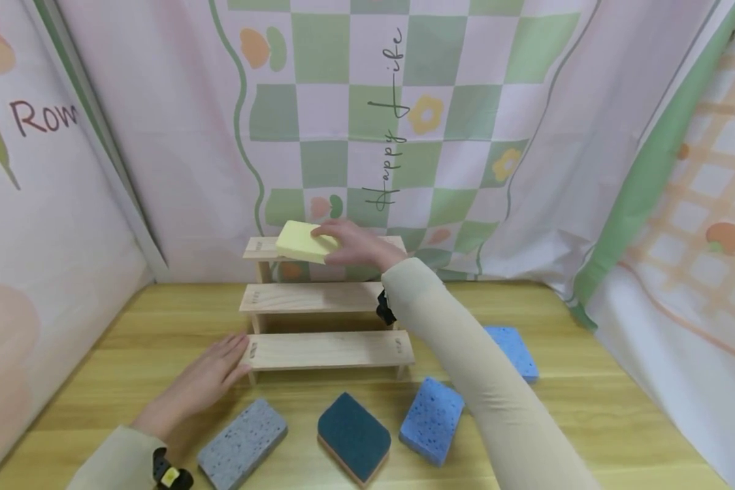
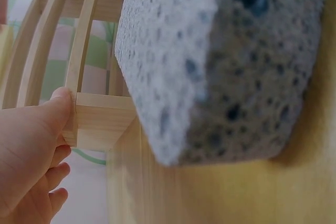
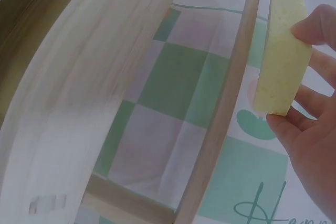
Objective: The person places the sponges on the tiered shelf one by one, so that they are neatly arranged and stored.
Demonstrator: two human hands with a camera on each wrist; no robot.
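My right hand (image 1: 358, 245) holds a pale yellow sponge (image 1: 303, 241), thumb on one side and fingers on the other. In the head view the sponge overlaps the top tier of a three-tier wooden rack (image 1: 331, 350); in the right wrist view it shows beside a rack board (image 3: 218, 108). My left hand (image 1: 205, 381) grips the left end of the lowest tier, its thumb (image 2: 59, 106) at the board's corner. Close by that hand lies a speckled grey sponge (image 1: 245, 442), which looms large in the left wrist view.
A sponge with a dark green top (image 1: 355, 435) lies in front of the rack. Right of it is a blue sponge (image 1: 431, 420), and a second blue sponge (image 1: 514, 350) sits farther back, partly behind my right sleeve. A checked curtain (image 1: 380, 109) hangs behind the rack.
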